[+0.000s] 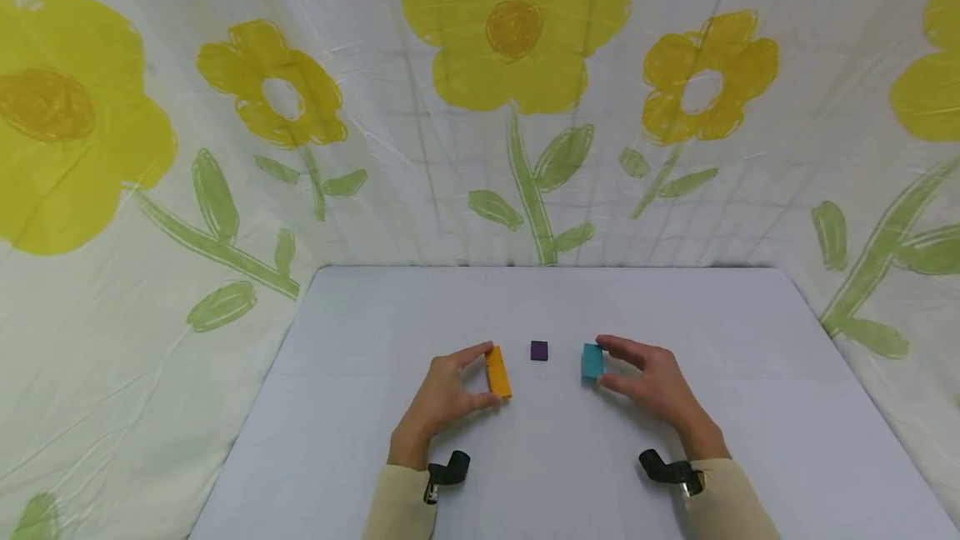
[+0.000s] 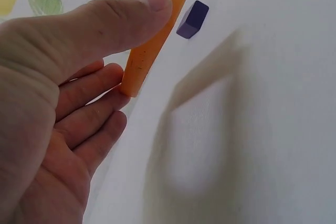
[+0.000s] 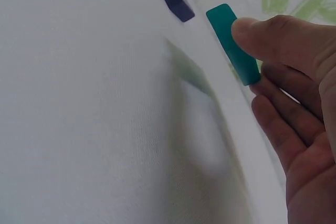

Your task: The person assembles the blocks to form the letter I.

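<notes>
Between thumb and fingertips, my left hand pinches an orange block by its two ends. The left wrist view shows this long orange block held above the white surface, its shadow falling to the right. My right hand pinches a teal block the same way; in the right wrist view the teal block is tilted, with the thumb on its near face. A small dark purple block sits on the table between the two hands, touched by neither.
The white table stretches out under both hands, its back edge against a hanging cloth printed with yellow flowers and green leaves. Each wrist carries a black camera mount, the left mount and the right mount.
</notes>
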